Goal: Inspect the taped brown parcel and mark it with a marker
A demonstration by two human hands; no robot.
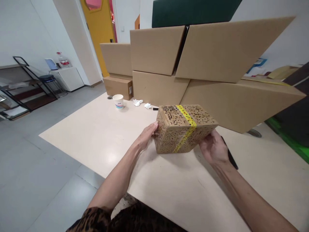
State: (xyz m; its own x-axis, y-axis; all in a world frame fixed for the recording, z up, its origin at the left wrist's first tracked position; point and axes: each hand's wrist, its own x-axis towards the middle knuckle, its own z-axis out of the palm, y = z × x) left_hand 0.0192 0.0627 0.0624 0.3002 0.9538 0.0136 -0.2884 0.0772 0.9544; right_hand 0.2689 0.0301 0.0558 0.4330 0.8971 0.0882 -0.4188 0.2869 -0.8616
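Observation:
A brown cardboard box (178, 138) covered in small dark marks, with a strip of yellow tape (187, 116) across its top and front, is between my two hands above the table. My left hand (147, 134) presses on its left side, fingers partly hidden behind it. At the lower right corner, my right hand (214, 148) grips the box, its fingertips tucked out of sight. The box is slightly tilted; whether its underside touches the table I cannot tell. A black flat object (230, 156) lies on the table behind my right wrist.
Large cardboard boxes (154, 88) are stacked along the table's (94, 129) far side, a dark green box (193, 13) on top. A paper cup (118, 101) stands at the back left, near crumpled white tissues (137, 102). Off the table's left edge is grey floor (31, 161).

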